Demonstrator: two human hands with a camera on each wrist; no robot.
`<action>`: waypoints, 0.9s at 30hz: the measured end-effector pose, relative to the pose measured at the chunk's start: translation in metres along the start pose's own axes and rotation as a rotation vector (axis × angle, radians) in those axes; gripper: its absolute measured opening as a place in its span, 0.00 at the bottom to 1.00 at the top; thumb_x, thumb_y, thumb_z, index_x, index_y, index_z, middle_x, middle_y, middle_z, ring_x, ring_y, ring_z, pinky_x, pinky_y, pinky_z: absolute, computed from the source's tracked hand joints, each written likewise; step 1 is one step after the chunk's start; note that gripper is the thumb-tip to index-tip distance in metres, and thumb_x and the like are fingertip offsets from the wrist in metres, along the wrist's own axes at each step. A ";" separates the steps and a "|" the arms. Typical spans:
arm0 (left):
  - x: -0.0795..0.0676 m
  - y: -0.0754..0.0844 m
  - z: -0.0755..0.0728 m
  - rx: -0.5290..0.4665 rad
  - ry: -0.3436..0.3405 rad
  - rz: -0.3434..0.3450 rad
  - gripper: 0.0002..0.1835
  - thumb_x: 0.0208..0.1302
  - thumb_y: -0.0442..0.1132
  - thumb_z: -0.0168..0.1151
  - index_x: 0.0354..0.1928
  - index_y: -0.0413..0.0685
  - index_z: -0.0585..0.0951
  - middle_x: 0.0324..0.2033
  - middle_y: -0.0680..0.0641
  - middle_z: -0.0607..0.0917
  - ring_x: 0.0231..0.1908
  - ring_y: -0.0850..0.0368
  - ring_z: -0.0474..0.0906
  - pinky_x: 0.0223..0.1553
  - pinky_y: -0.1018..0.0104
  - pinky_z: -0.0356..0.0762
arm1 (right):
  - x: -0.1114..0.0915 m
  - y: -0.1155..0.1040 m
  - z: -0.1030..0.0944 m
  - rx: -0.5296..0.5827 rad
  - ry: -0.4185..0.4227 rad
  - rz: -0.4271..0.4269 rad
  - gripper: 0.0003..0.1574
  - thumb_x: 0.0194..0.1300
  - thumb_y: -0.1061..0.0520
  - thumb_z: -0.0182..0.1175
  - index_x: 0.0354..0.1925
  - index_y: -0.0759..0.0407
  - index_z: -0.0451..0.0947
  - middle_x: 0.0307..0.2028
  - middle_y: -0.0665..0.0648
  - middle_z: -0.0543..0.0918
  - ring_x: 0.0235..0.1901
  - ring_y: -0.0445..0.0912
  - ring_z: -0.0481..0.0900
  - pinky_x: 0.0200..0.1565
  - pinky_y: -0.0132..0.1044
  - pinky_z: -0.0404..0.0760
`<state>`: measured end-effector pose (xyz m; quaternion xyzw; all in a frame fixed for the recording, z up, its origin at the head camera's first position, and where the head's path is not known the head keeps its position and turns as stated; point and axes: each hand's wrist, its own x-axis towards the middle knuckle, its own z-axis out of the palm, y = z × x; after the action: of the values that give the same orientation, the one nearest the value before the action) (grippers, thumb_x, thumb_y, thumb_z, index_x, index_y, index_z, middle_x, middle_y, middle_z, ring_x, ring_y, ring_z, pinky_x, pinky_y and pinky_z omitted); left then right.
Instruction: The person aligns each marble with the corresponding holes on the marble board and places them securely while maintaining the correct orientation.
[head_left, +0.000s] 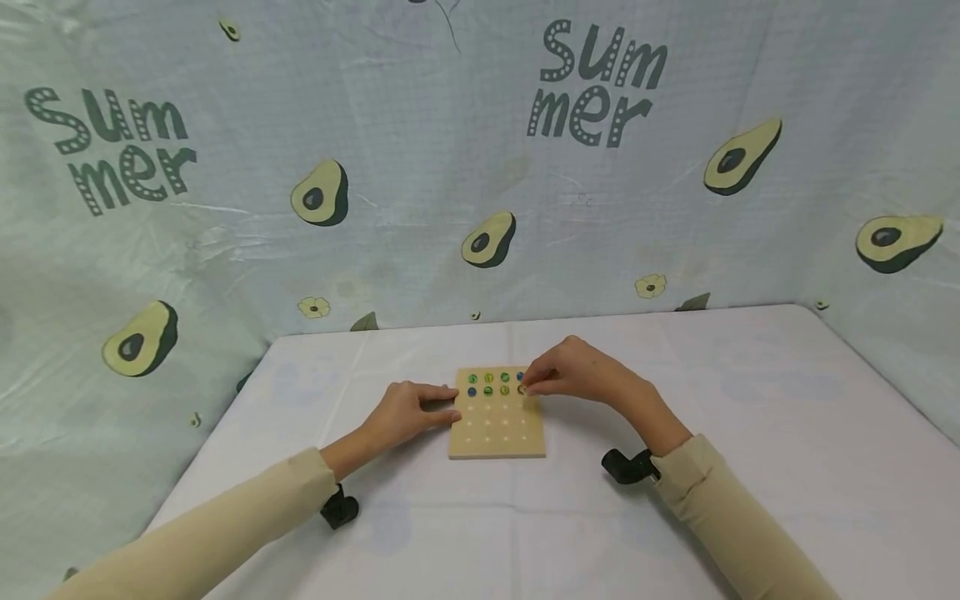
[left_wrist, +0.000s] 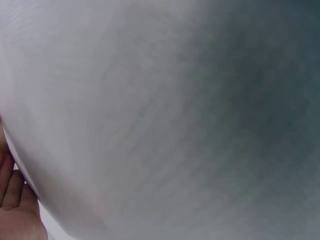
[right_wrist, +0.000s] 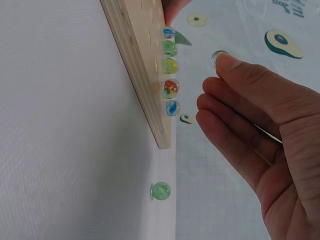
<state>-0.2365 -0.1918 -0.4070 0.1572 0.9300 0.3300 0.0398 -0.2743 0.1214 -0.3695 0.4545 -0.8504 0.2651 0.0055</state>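
Observation:
A square wooden board (head_left: 497,446) with rows of small dimples lies on the table, coloured glass marbles (head_left: 488,391) in its two far rows. At the board's left edge my left hand (head_left: 405,408) touches it with straight fingers and thumb. My right hand (head_left: 581,371) is above the board's far right part. Between thumb and index finger it pinches a clear glass marble (right_wrist: 215,59), held apart from the board in the right wrist view. There, a red marble (right_wrist: 170,88) and a blue marble (right_wrist: 173,108) sit near the board's corner.
A loose green marble (right_wrist: 161,191) lies on the white tablecloth (head_left: 420,542) beyond the board's edge. Behind the table hangs a sheet (head_left: 405,267) printed with avocados. A pale blurred surface (left_wrist: 125,125) fills most of the left wrist view.

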 end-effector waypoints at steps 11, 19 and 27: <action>0.000 0.003 0.002 -0.003 0.002 0.000 0.24 0.61 0.49 0.75 0.59 0.52 0.85 0.58 0.47 0.84 0.65 0.48 0.76 0.64 0.49 0.74 | 0.007 -0.006 0.001 -0.001 -0.034 -0.005 0.08 0.64 0.58 0.72 0.42 0.58 0.90 0.35 0.45 0.90 0.33 0.31 0.84 0.38 0.26 0.83; 0.000 0.002 0.003 -0.001 0.001 0.005 0.23 0.61 0.49 0.75 0.58 0.52 0.86 0.57 0.48 0.85 0.64 0.49 0.76 0.64 0.50 0.75 | 0.016 -0.006 0.007 -0.007 -0.053 -0.007 0.07 0.65 0.56 0.71 0.42 0.54 0.90 0.36 0.44 0.90 0.32 0.30 0.82 0.38 0.26 0.83; 0.001 0.003 0.001 0.007 0.005 -0.005 0.23 0.61 0.49 0.75 0.58 0.53 0.86 0.57 0.47 0.85 0.64 0.49 0.77 0.63 0.50 0.76 | 0.030 -0.012 0.009 0.006 -0.093 -0.018 0.09 0.66 0.55 0.70 0.43 0.57 0.90 0.36 0.45 0.90 0.34 0.30 0.83 0.40 0.25 0.82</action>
<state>-0.2362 -0.1891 -0.4063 0.1542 0.9315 0.3271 0.0379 -0.2806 0.0887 -0.3647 0.4741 -0.8447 0.2462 -0.0330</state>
